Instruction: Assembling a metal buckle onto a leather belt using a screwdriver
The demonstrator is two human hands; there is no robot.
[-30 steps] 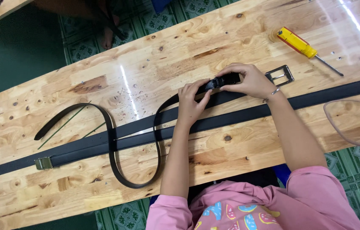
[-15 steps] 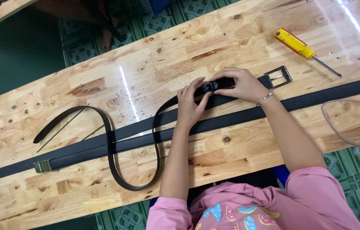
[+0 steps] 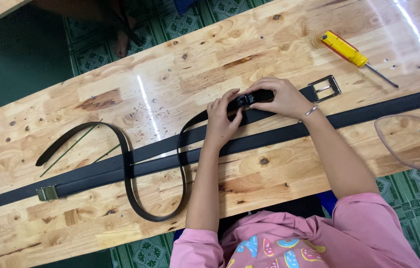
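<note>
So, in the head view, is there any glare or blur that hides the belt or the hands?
Head view: two bright streaks of glare lie on the table, one left of the left hand, one near the yellow screwdriver; neither covers the dark belt or the right hand. The image is sharp, shadows soft, and the straight table edges look slightly bowed.

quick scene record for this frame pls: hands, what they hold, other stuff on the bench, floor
left hand: left hand pinches the dark belt near its buckle end
right hand: right hand grips the same belt just before the silver buckle
belt shape: loops in an S over two long flat straps, tail end far left
straps: span the wooden bench; brass clip at left
tool: yellow screwdriver, top right, untouched
other: clear plastic piece at right edge
floor: green patterned tiles
</note>
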